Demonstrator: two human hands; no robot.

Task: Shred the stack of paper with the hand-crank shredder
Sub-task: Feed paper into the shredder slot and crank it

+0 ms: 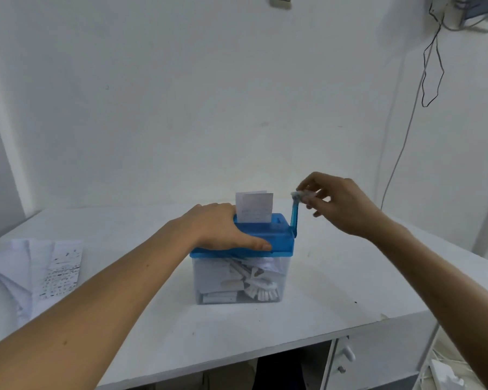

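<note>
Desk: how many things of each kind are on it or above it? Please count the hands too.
Shredder: 1
Sheet of paper in its slot: 1
Pile of paper, at the left: 1
Hands: 2, the left hand on the lid, the right hand pinching the crank
Total: 5

A white table (335, 277) carries 2 things. The shredder (241, 274) stands near its middle. The papers (40, 271) lie flat at its left edge.
</note>
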